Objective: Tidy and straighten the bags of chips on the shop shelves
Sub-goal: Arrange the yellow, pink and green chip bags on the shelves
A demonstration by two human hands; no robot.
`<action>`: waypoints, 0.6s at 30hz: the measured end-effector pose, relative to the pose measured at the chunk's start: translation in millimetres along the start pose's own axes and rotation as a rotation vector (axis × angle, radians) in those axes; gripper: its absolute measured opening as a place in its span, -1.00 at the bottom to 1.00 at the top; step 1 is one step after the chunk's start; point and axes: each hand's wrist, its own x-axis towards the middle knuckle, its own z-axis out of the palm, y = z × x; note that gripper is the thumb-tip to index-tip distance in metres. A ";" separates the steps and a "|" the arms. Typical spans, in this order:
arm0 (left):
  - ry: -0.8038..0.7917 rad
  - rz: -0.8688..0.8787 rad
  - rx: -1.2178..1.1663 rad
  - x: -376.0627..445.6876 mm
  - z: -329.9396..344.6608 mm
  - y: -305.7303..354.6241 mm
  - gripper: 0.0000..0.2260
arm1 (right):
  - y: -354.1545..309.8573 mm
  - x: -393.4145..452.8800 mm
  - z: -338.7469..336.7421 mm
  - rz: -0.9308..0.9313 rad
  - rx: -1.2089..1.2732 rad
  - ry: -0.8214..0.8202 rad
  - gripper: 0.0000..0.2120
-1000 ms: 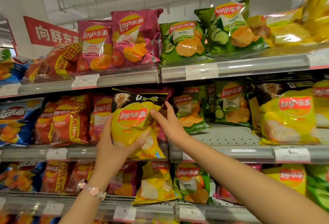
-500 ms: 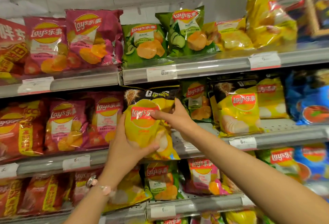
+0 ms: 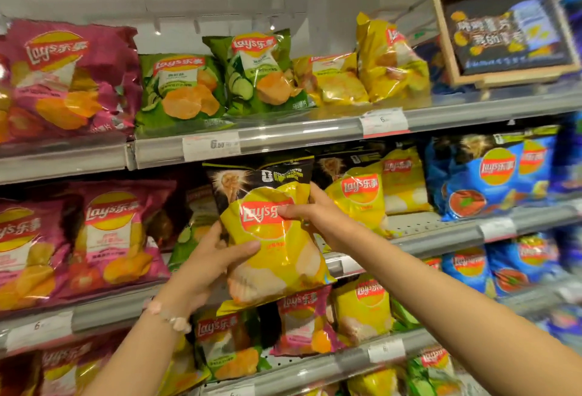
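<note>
- Here, both hands hold one yellow chip bag [image 3: 271, 238] with a black top, out in front of the middle shelf [image 3: 441, 239].
- The left hand [image 3: 208, 265] grips the bag's lower left side. Its thumb lies across the front and its fingers curl round the back.
- The right hand [image 3: 310, 217] pinches the bag's upper right edge. Its thumb is on the red logo and its fingers are behind.
- The bag is upright and leans a little. Its bottom hangs down over the shelf's front rail.
- A bead bracelet [image 3: 167, 315] is on the left wrist.
- Just to the right, more yellow bags [image 3: 362, 197] stand on the same shelf, and blue bags [image 3: 491, 178] stand past them.
- To the left on that shelf are pink bags [image 3: 110, 238].
- The top shelf [image 3: 299, 137] has pink bags, then green bags [image 3: 220, 80], then gold-yellow bags [image 3: 387, 58], with white price tags [image 3: 211, 145] on its rail.
- A dark sign in a wooden frame [image 3: 504, 36] stands at the top right.
- The lower shelf [image 3: 315, 367] has green, pink and yellow bags mixed together.
</note>
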 end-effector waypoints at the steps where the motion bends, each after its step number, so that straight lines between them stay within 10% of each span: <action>1: -0.003 0.003 0.002 3.1 7.0 -1.8 -0.01 | 1.2 -2.5 -6.4 -0.001 0.010 0.017 -0.63; 18: 0.035 0.223 0.024 53.5 141.4 -20.9 -0.60 | -3.9 -76.1 -89.2 -0.223 -0.868 0.395 0.23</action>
